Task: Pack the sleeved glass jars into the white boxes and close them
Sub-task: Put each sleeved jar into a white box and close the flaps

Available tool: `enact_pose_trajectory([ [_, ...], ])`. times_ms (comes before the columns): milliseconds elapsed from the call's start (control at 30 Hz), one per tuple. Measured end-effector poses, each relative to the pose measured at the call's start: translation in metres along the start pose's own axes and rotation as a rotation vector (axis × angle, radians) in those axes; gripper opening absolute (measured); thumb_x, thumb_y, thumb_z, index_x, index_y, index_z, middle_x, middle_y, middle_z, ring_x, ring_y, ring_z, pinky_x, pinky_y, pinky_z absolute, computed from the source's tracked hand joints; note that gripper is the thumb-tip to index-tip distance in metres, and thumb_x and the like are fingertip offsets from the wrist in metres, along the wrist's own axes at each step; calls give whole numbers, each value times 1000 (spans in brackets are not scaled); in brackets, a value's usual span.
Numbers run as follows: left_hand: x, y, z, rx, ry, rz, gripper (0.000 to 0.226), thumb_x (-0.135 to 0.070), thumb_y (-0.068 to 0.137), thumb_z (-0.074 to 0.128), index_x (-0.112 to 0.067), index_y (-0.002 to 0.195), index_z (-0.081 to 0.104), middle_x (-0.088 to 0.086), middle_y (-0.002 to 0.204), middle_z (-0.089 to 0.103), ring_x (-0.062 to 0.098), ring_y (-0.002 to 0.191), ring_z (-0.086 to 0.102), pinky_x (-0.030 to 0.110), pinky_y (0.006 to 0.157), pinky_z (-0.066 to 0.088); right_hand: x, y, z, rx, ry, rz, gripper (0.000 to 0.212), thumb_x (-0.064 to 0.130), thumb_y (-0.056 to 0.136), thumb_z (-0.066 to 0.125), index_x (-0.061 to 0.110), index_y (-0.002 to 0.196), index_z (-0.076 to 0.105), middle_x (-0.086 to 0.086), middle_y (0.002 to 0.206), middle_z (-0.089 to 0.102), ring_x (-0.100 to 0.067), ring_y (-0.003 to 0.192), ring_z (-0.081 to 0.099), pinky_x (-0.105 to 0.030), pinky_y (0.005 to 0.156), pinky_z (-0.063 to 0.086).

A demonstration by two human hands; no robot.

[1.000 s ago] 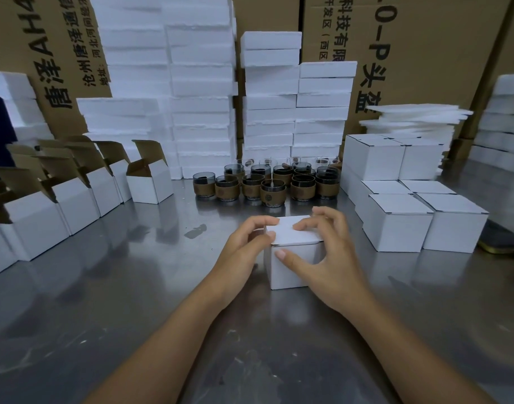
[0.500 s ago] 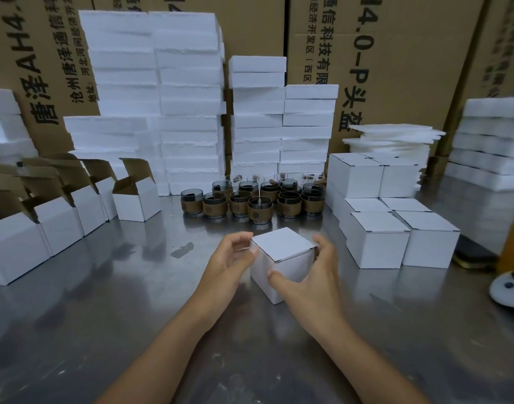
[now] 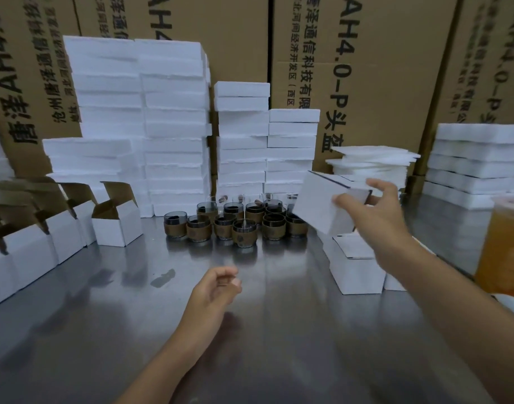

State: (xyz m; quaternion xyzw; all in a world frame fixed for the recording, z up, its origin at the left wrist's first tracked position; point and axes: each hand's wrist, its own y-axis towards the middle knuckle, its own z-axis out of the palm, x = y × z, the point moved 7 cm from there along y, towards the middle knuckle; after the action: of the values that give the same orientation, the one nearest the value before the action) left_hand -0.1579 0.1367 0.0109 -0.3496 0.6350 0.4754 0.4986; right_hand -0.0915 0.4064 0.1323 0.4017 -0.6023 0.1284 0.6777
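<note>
My right hand [image 3: 378,211] grips a closed white box [image 3: 323,204], tilted and lifted in the air above the closed white boxes [image 3: 356,268] at the right. My left hand [image 3: 218,290] hovers over the steel table [image 3: 104,330] with loosely curled fingers, holding nothing. Several glass jars with brown sleeves [image 3: 235,223] cluster at the middle back of the table. A row of open white boxes [image 3: 114,225] with raised brown flaps runs along the left.
Stacks of white foam blocks [image 3: 174,123] stand behind the jars, with thin foam sheets [image 3: 372,161] and more foam [image 3: 477,158] at the right. Big cardboard cartons [image 3: 352,53] form the back wall. An orange translucent container [image 3: 503,252] sits at the right edge.
The closed box has left the table's centre: my right hand lifted it up and to the right, over the closed boxes. My left hand let go and stayed low near the centre.
</note>
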Motion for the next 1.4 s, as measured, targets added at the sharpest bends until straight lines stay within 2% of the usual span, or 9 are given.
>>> enact_pose_trajectory([
  [133, 1, 4, 4, 20, 33, 9, 8, -13, 91, 58, -18, 98, 61, 7, 95, 64, 10, 87, 64, 19, 76, 47, -2, 42, -43, -202, -57, 11, 70, 29, 68, 75, 26, 124, 34, -6, 122, 45, -25, 104, 54, -37, 87, 49],
  [300, 6, 7, 8, 42, 67, 14, 10, -11, 90, 59, -18, 96, 63, 5, 88, 64, 18, 89, 62, 23, 76, 46, -33, 60, -69, -363, -184, 62, 73, 29, 69, 76, 17, 127, 33, -10, 133, 38, -26, 104, 47, -32, 77, 37],
  [500, 12, 13, 7, 35, 63, 22, 12, -7, 88, 61, -18, 91, 66, 2, 86, 66, 21, 89, 64, 28, 79, 47, -63, 77, -83, -426, -309, 124, 76, 25, 68, 80, 14, 125, 32, -17, 133, 35, -36, 109, 49, -47, 95, 43],
  [733, 17, 16, 7, 46, 70, 12, 15, -8, 88, 61, -22, 87, 67, -2, 82, 67, 21, 87, 65, 26, 77, 45, -75, 91, -82, -425, -372, 103, 77, 30, 66, 83, 16, 123, 33, -18, 132, 35, -37, 108, 49, -48, 93, 44],
  [867, 15, 15, 8, 49, 67, 12, 15, -7, 88, 61, -21, 88, 66, -3, 80, 66, 20, 85, 63, 22, 73, 43, -77, 89, -73, -386, -424, 62, 74, 28, 68, 83, 13, 123, 35, -17, 134, 34, -35, 107, 47, -40, 85, 39],
  [1000, 10, 13, 11, 64, 66, 29, 13, -7, 89, 59, -19, 89, 65, -1, 81, 64, 19, 84, 61, 16, 70, 42, -65, 81, -67, -328, -553, 74, 80, 30, 71, 80, 8, 131, 33, -18, 139, 28, -38, 120, 41, -44, 97, 36],
  [1133, 6, 12, 13, 75, 73, 38, 13, -7, 90, 58, -18, 90, 64, -5, 81, 62, 19, 84, 61, 15, 70, 42, -17, 55, -31, -230, -786, -327, 65, 23, 80, 70, 7, 133, 36, -16, 144, 24, -35, 131, 28, -45, 109, 25],
  [1267, 5, 11, 11, 48, 80, 24, 13, -11, 91, 58, -22, 89, 64, -6, 81, 61, 15, 81, 59, 17, 70, 41, 16, 8, 29, 44, -701, -581, 32, 19, 85, 63, 20, 115, 52, 2, 120, 44, -14, 113, 43, -27, 84, 34],
  [1400, 3, 10, 11, 29, 98, 30, 14, -11, 91, 58, -24, 86, 62, -7, 78, 62, 13, 80, 59, 14, 68, 42, 13, -52, 82, 274, -502, -583, 13, 17, 83, 63, 28, 84, 57, 14, 88, 56, -4, 85, 54, -24, 72, 42],
])
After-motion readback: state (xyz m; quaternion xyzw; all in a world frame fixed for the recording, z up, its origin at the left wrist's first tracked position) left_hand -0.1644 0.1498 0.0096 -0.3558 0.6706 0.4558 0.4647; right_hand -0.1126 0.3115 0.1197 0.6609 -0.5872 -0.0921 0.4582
